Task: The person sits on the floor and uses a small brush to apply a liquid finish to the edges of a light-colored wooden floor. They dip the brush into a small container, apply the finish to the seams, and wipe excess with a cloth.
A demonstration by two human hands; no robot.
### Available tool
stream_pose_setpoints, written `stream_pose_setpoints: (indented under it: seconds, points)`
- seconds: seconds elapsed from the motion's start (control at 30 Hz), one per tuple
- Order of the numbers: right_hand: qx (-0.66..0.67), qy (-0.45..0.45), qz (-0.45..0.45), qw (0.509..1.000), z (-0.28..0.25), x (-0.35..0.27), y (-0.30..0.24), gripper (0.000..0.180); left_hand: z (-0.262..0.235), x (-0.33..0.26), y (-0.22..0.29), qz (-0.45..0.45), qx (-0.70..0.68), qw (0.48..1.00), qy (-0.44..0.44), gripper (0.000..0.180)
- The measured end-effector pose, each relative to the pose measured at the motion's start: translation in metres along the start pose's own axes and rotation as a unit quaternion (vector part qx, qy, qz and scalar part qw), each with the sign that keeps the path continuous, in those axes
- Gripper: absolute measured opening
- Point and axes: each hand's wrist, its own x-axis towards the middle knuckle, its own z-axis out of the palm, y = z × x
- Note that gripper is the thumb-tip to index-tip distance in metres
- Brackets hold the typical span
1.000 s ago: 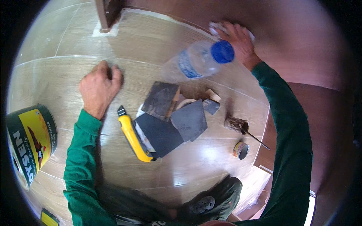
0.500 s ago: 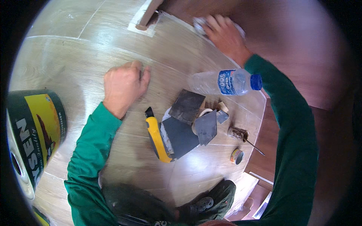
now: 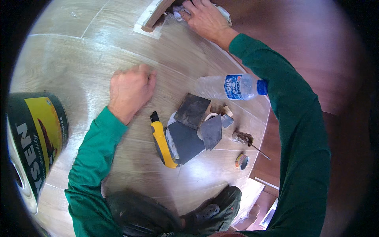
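Note:
My right hand (image 3: 205,17) reaches far ahead and presses a crumpled white cloth (image 3: 221,11) against the foot of a dark red-brown wooden panel (image 3: 316,47), next to a wooden leg (image 3: 158,14). My left hand (image 3: 129,90) rests as a closed fist on the pale wood-look floor (image 3: 79,59), holding nothing. Between my arms lie a yellow utility knife (image 3: 162,142), several dark sheets of sandpaper (image 3: 191,126) and a clear plastic bottle with a blue cap (image 3: 231,87) lying on its side.
A large green and yellow tin (image 3: 33,138) stands at the left edge. A roll of tape (image 3: 209,117), a small rusty pot with a stick (image 3: 242,138) and a small round lid (image 3: 241,161) lie by the sandpaper. My dark shoe (image 3: 205,211) is below.
The view has swung: the tin looms larger at left, and my right hand with the cloth has shifted left along the panel's foot toward the wooden leg. My left fist stays on the floor.

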Motion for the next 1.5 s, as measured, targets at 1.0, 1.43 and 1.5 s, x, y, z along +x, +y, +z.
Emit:
stream_pose_setpoints:
  seconds: [1.0, 1.43, 1.5]
  points:
    - [-0.027, -0.014, 0.001, 1.0, 0.021, -0.043, -0.004, 0.034, 0.0, 0.0, 0.0, -0.001, -0.013, 1.0, -0.003, 0.03]
    - [0.01, 0.025, 0.036, 0.999, 0.002, -0.068, 0.013, 0.036, -0.001, 0.003, 0.0, 0.007, 0.002, 1.0, 0.0, 0.033]
    - [-0.083, 0.026, 0.048, 0.995, -0.012, -0.021, 0.022, 0.047, 0.001, 0.004, 0.002, 0.0, 0.004, 1.0, -0.004, 0.033]
